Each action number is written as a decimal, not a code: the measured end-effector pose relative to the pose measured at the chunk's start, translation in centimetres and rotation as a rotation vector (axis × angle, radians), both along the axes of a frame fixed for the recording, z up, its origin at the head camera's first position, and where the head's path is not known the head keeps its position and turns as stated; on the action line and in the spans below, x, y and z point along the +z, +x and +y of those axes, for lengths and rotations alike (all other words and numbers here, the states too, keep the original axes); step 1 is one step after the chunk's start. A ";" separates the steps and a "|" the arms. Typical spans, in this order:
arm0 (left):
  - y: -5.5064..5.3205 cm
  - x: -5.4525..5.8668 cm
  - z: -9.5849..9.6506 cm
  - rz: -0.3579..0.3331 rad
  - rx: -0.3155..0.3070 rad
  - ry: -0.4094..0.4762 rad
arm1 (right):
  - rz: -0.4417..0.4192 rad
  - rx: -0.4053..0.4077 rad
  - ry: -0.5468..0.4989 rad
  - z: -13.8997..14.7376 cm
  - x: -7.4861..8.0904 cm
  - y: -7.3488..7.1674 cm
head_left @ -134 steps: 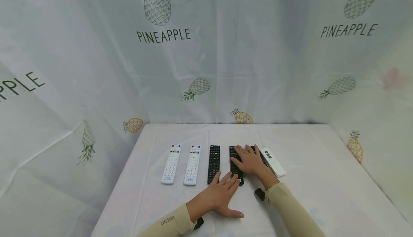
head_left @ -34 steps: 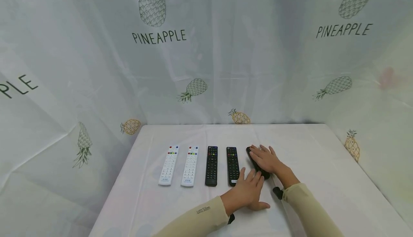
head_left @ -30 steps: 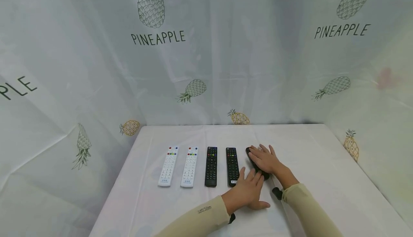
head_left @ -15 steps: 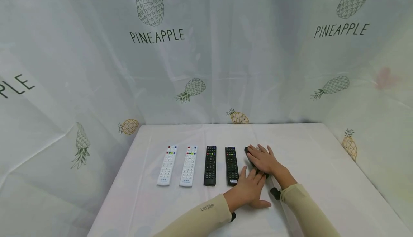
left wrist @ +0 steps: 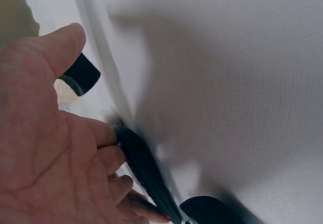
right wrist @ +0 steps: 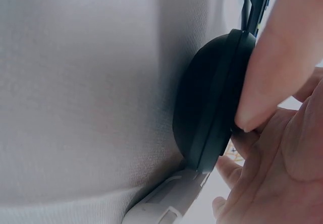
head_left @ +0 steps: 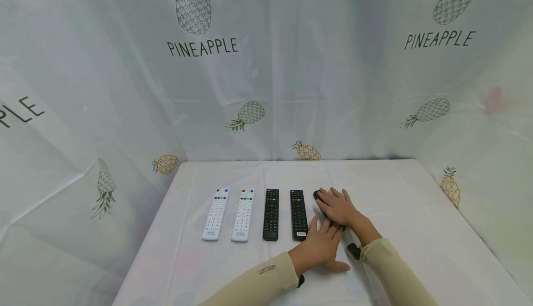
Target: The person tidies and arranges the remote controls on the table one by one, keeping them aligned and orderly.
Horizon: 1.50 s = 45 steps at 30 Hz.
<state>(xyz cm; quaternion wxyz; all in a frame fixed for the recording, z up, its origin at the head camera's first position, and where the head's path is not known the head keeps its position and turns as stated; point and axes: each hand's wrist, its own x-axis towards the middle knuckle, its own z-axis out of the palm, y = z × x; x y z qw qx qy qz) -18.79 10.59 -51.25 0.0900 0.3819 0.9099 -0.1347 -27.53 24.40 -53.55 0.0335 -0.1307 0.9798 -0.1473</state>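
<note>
My right hand [head_left: 338, 208] lies over a slanted black remote control [head_left: 316, 195], its fingers spread towards the back. Only the remote's far end and a bit near the left fingers show. In the right wrist view, thumb and fingers touch the black remote [right wrist: 214, 100], and a white remote [right wrist: 169, 199] sits against its far side. My left hand [head_left: 320, 249] has its fingertips at the near end of the slanted remote, thumb stretched right. In the left wrist view, straight fingers meet the edge of a black remote [left wrist: 146, 163].
Left of my hands, two white remotes [head_left: 216, 215] [head_left: 243, 215] and two black remotes [head_left: 271, 215] [head_left: 299, 214] lie in a row on the white-covered table [head_left: 200, 269]. A pineapple-print curtain [head_left: 333, 74] stands behind the table and along both sides.
Over several seconds both hands moved right, from the fourth remote to the slanted one. Lately the right hand and slanted remote shifted slightly left. The white remote, visible earlier at right, is now mostly hidden.
</note>
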 end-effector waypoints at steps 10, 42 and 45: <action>0.1 0.4 -0.2 -0.019 0.013 -0.039 | 0.005 -0.005 -0.012 -0.4 -0.4 0.0; -0.6 2.0 -2.6 -0.075 -0.034 -0.039 | 0.016 -0.003 -0.023 -0.7 -0.5 -0.2; -0.8 2.0 -2.8 -0.080 -0.042 -0.052 | 0.028 -0.001 -0.009 -0.7 -0.5 -0.2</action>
